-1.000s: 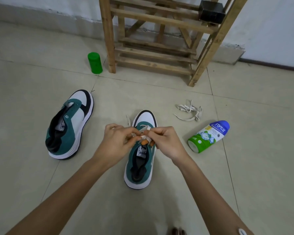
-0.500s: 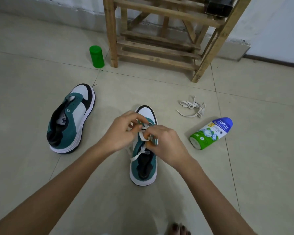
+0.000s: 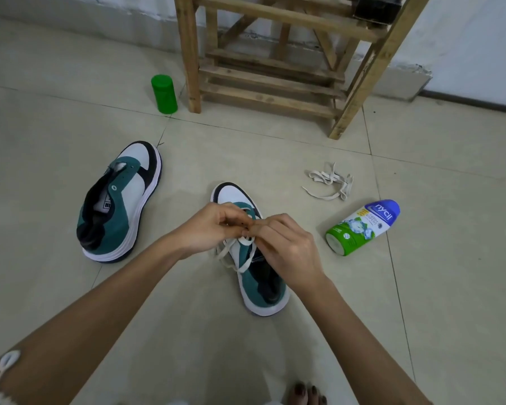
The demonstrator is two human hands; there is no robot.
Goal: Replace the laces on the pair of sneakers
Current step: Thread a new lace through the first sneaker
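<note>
A green, white and black sneaker (image 3: pixel 256 283) stands on the floor in front of me, toe pointing away. A white lace (image 3: pixel 236 257) runs through its front eyelets, with loose ends trailing to the left. My left hand (image 3: pixel 209 228) and my right hand (image 3: pixel 287 247) meet over the eyelets, and both pinch the lace there. The second sneaker (image 3: pixel 117 200) lies to the left with no lace in it. A loose bundle of white lace (image 3: pixel 329 184) sits on the floor to the right.
A green and blue powder bottle (image 3: pixel 362 228) lies on its side to the right. A green cylinder (image 3: pixel 164 93) stands beside a wooden rack (image 3: pixel 275 59) against the wall. A bare foot (image 3: pixel 306 393) shows at the bottom edge.
Both hands shifted a little toward the toe of the near sneaker while working the lace, and more loose lace now trails to the left of the shoe. The camera has tilted downward.
</note>
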